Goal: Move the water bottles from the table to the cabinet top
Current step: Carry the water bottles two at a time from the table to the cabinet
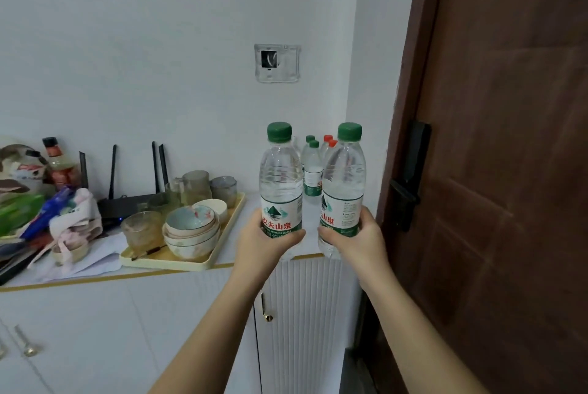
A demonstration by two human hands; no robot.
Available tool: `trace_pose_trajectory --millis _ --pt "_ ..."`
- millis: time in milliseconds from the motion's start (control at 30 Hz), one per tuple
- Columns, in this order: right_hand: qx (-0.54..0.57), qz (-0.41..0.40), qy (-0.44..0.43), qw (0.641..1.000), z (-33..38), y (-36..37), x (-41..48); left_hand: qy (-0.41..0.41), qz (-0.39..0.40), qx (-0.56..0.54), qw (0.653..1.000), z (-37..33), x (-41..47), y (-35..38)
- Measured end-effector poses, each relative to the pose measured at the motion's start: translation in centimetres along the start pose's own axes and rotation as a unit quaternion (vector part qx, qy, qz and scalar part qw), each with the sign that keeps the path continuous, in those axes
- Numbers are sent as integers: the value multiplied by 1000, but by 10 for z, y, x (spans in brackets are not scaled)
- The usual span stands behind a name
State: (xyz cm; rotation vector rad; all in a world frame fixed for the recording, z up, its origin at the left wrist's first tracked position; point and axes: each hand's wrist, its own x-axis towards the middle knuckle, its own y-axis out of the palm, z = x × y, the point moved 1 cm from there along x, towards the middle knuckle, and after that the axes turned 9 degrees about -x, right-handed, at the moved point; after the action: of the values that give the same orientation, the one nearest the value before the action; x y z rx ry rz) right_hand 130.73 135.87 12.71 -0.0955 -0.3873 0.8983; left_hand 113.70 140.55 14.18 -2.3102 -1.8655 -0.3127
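Items seen at the cabinet by the door:

- Left hand (267, 234): fingers and thumb curled round the label of a clear plastic water bottle with a green cap (281, 177), held upright.
- Right hand (356, 236): wrapped the same way round the lower half of a second clear green-capped water bottle (343, 177), also upright, just beside the first.
- Both held bottles sit at the front edge of the white, gold-trimmed cabinet top (227, 253). Whether their bases touch it cannot be told.
- Cluster of small clear bottles (313, 170), two with green caps and two with red, standing on the cabinet top in the back corner against the wall, behind the held pair.
- Cream rectangular tray (178, 261), left of the hands, carrying a stack of pale ceramic bowls (191, 228) and several glass cups (141, 229).
- Black router with upright antennas (127, 202), behind the tray.
- Heap of bags and wrappers (63, 221) at the far left, with a red-labelled sauce bottle (59, 164) standing behind it.
- Brown wooden door (509, 170) to the right, fitted with a black lock handle (410, 177).
- White ribbed cabinet door with a gold handle (265, 307), below the top.
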Motion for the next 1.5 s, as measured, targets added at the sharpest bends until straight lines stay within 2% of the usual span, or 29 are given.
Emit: trace_pose_trajectory --millis 167,400,733,1033,1267,1367,1500 --pt "-21 8 13 1000 -14 37 71 8 3 6 1000 31 84 5" --pt "-61 12 64 996 -70 84 135 -69 -24 20 997 110 165 10" --pt "-72 63 104 990 -137 120 183 -133 -70 67 986 177 194 29" --pt "-85 130 91 984 -162 127 213 -125 -119 72 982 196 205 41" --pt "-61 164 79 981 -170 132 229 -126 -103 89 983 202 222 44" --pt "-38 136 67 988 -177 134 223 -137 -69 118 981 207 230 41" --pt "-81 66 19 994 -181 133 216 -111 -97 150 978 212 232 39"
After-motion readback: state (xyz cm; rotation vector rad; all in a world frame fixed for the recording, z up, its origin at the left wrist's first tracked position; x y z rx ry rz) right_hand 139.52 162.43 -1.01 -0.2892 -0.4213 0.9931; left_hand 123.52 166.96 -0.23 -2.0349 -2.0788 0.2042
